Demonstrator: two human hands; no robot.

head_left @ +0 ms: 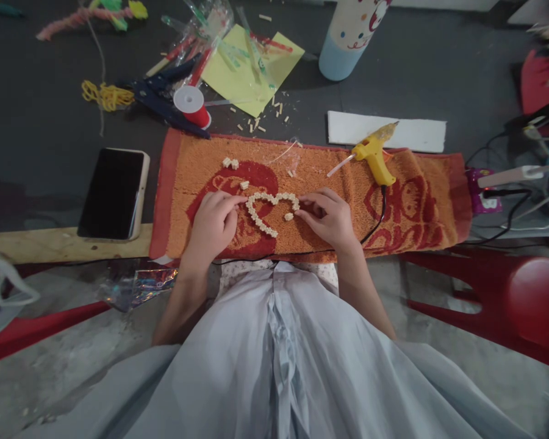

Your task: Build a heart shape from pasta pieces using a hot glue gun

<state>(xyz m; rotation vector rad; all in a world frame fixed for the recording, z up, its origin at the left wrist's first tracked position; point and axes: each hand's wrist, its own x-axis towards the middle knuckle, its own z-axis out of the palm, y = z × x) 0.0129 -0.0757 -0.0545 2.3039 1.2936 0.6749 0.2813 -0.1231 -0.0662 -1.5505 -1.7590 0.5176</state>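
Backs upward, the left hand and right hand curl inward, fingertips at opposite edges of a gapped cream heart on the orange towel; whether either grips, I cannot tell.

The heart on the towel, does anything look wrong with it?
Yes: the pale heart has a gap at its lower right, so its outline doesn't close. Little bits also lie scattered beside the yellow paper.

The heart lies on the towel, left of the glue gun.
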